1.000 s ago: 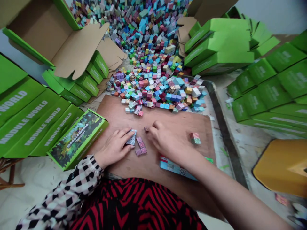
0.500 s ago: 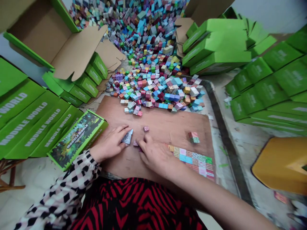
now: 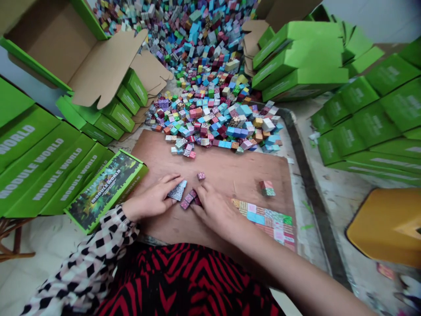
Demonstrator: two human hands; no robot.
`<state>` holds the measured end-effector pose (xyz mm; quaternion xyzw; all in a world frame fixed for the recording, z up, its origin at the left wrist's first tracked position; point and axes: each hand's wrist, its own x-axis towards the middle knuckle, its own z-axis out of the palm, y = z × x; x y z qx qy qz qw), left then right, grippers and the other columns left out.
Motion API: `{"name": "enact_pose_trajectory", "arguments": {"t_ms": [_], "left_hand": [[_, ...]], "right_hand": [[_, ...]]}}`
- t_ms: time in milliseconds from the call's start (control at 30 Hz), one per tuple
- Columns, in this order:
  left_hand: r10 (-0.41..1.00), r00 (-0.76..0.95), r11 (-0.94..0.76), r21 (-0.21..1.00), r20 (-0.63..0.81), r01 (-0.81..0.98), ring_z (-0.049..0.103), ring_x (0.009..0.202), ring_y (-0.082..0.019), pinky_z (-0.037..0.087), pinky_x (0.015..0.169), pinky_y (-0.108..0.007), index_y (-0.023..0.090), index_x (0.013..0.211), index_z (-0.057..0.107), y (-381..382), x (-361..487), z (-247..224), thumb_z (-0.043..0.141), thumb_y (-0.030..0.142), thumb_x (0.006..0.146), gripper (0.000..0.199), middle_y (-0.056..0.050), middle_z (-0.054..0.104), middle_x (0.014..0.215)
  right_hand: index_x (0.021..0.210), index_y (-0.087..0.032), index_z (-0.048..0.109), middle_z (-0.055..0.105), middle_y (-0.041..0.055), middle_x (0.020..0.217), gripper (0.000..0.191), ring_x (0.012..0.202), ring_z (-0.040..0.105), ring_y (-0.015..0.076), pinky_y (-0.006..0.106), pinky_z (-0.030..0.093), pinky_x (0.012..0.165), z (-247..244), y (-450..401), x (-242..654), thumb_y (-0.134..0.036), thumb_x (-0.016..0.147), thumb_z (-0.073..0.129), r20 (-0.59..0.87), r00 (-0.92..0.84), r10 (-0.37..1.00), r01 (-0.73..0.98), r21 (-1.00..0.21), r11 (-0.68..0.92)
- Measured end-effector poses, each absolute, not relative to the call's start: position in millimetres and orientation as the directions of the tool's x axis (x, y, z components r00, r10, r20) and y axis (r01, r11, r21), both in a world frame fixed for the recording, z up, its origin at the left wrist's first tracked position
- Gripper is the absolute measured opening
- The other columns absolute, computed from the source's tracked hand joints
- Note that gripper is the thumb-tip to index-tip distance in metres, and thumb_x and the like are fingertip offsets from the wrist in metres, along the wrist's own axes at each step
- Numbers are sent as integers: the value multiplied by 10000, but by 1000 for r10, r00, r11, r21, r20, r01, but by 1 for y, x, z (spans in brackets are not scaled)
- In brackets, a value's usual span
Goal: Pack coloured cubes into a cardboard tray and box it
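On the brown board, my left hand has its fingers closed round a block of grey-blue speckled cubes. Right beside it, the fingers of my right hand grip a small group of purple-maroon cubes, partly hidden under the fingers. A single purple cube lies just beyond my right fingertips. Farther right sits a small red and green block. A flat patch of patterned cubes lies on the board, partly behind my right forearm.
A large heap of coloured cubes spreads beyond the board. Green printed boxes stand at left, with one lying box near my left arm. More green boxes are at right, near a yellow stool.
The speckled block has shifted slightly right with my left hand. More of the purple-maroon cubes now shows beside my right fingers, angled between both hands.
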<state>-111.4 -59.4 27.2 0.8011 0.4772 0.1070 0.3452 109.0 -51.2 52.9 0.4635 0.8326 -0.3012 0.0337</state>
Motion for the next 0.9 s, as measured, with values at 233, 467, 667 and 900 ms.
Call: {"name": "enact_pose_trajectory", "arguments": {"t_ms": [233,467,667,900], "left_hand": [[823,545,-302,688,-160,659,336,1377,-283,304,1124,-509,233,1430,366,-63,-105,32,609,256,813,664,-133,364,1481],[874,458,-279,605,-163,746,430,1277,-316,358,1078,-512,223,1388,412,-66,-89,32,772,370,678,810,-133,443,1386],[870,475,-329,567,-128,755,467,1221,-302,392,1046,-488,249,1341,463,-66,-84,32,753,377,699,716,-105,468,1330],[853,490,-333,533,-183,778,478,1190,-308,423,1017,-475,261,1358,460,-64,-81,34,720,465,726,713,-110,426,1331]], "right_hand": [[1291,-174,529,458,195,1333,393,1131,574,286,419,472,931,57,-44,110,-145,909,444,-348,-595,725,755,-551,356],[1368,-158,449,351,210,1440,487,1258,476,295,435,434,996,49,-44,113,-126,883,479,-310,-602,736,711,-626,319],[1288,-132,486,503,171,1316,501,1234,493,252,430,386,1042,36,-43,118,-58,794,530,-244,-580,777,681,-669,298],[1210,-128,515,582,136,1228,445,1142,550,217,366,413,985,33,-41,119,-20,779,484,-196,-585,787,633,-716,293]]}}
